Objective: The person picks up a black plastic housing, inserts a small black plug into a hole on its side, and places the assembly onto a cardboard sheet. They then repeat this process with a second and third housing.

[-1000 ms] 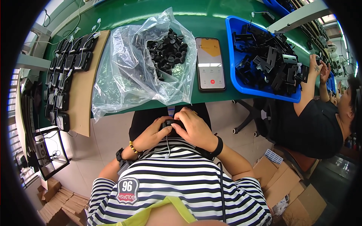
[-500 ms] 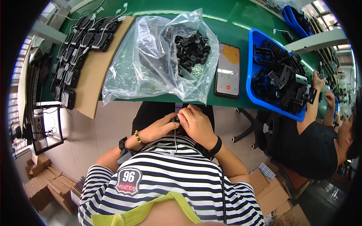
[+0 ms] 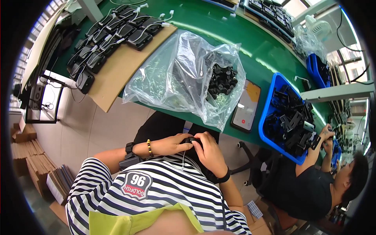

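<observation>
In front of my belly, below the table's edge, both hands meet around a small black part [image 3: 190, 140] with a thin white cable [image 3: 183, 159] hanging from it. Fingers cover most of the part, so its exact kind is hidden. My left hand [image 3: 175, 144] pinches it from the left, thumb and fingers together. From the right, my right hand [image 3: 209, 150] closes on the same piece with bent fingers. Beyond them on the table lies a clear plastic bag [image 3: 164, 78] with several small round black pieces [image 3: 222, 80] in it.
On the green table [image 3: 203, 23], a brown board [image 3: 117, 80] carries rows of black cabled units [image 3: 125, 32]. A phone [image 3: 246, 105] lies beside a blue bin [image 3: 263, 129] of black brackets. A person in black [image 3: 301, 192] works at the right. Cardboard stacks [image 3: 33, 156] stand lower left.
My view has turned, so the table and its things appear tilted and shifted. Both hands stay together on the black part, with the fingers slightly repositioned.
</observation>
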The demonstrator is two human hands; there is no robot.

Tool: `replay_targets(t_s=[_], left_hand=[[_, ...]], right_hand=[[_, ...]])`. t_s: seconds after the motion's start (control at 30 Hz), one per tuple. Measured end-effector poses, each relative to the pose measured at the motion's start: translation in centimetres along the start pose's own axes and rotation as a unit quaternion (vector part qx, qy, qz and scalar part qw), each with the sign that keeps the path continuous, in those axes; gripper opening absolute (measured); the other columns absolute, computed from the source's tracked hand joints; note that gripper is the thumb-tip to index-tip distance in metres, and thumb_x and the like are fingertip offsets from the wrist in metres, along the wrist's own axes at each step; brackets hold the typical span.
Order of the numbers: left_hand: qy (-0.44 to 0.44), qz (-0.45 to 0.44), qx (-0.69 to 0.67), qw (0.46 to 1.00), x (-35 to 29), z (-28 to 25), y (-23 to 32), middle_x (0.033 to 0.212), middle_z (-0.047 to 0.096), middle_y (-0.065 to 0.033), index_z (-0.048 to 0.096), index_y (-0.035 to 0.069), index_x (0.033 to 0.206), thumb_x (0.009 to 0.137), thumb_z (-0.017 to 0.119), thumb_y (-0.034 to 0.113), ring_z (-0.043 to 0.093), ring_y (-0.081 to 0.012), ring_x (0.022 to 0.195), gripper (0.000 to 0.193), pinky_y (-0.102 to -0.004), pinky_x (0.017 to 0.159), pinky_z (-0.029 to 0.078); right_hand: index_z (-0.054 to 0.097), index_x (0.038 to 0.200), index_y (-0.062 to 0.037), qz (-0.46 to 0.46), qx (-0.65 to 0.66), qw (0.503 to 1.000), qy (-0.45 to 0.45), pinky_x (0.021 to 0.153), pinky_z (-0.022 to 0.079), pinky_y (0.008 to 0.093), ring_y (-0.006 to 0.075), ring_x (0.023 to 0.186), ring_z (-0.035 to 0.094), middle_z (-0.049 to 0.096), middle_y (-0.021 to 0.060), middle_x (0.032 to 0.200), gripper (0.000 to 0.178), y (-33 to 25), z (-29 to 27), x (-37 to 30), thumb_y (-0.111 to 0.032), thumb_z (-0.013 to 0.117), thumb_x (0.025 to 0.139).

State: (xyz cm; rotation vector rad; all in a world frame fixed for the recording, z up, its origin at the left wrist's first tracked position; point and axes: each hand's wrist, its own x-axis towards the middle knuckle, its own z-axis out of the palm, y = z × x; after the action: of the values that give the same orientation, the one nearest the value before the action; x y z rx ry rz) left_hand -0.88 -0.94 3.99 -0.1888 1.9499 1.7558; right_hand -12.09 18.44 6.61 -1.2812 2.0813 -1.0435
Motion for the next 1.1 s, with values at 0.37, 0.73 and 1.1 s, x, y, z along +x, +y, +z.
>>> replay_targets(t_s=[0.37, 0.73, 1.1], left_hand=[[0.017, 0.061, -0.007, 0.998, 0.3, 0.2, -0.4, 0.118, 0.059, -0.0254, 0.044, -0.010, 0.141, 0.105, 0.053, 0.043, 0.062, -0.0285, 0.102, 0.065, -0.0368, 0.089, 0.051], [0.026, 0.080, -0.038, 0.996, 0.6, 0.5, -1.0, 0.095, 0.062, -0.0141, 0.048, -0.008, 0.135, 0.105, 0.054, 0.040, 0.061, -0.0174, 0.079, 0.057, -0.0320, 0.071, 0.052], [0.022, 0.086, -0.066, 0.994, 0.7, 0.2, -1.5, 0.090, 0.059, -0.0084, 0.050, -0.006, 0.131, 0.107, 0.051, 0.040, 0.058, -0.0138, 0.078, 0.052, -0.0307, 0.070, 0.051]], right_hand=[[0.058, 0.117, 0.0001, 0.008, 0.010, 1.000, 0.000, 0.086, 0.050, 0.0438, 0.0405, 0.099, 0.061, 0.062, 0.0186, 0.109, 0.026, -0.4, -0.7, 0.1, -0.012, 0.064, 0.095], [0.060, 0.117, 0.0008, 0.043, -0.032, 0.999, 0.007, 0.086, 0.051, 0.0445, 0.0409, 0.101, 0.063, 0.065, 0.0187, 0.108, 0.026, -0.1, 0.1, 0.3, -0.013, 0.065, 0.096], [0.060, 0.124, 0.0006, 0.026, -0.022, 0.999, -0.012, 0.085, 0.052, 0.0419, 0.0408, 0.099, 0.064, 0.066, 0.0198, 0.109, 0.030, -0.3, 0.0, 0.4, -0.012, 0.063, 0.097]])
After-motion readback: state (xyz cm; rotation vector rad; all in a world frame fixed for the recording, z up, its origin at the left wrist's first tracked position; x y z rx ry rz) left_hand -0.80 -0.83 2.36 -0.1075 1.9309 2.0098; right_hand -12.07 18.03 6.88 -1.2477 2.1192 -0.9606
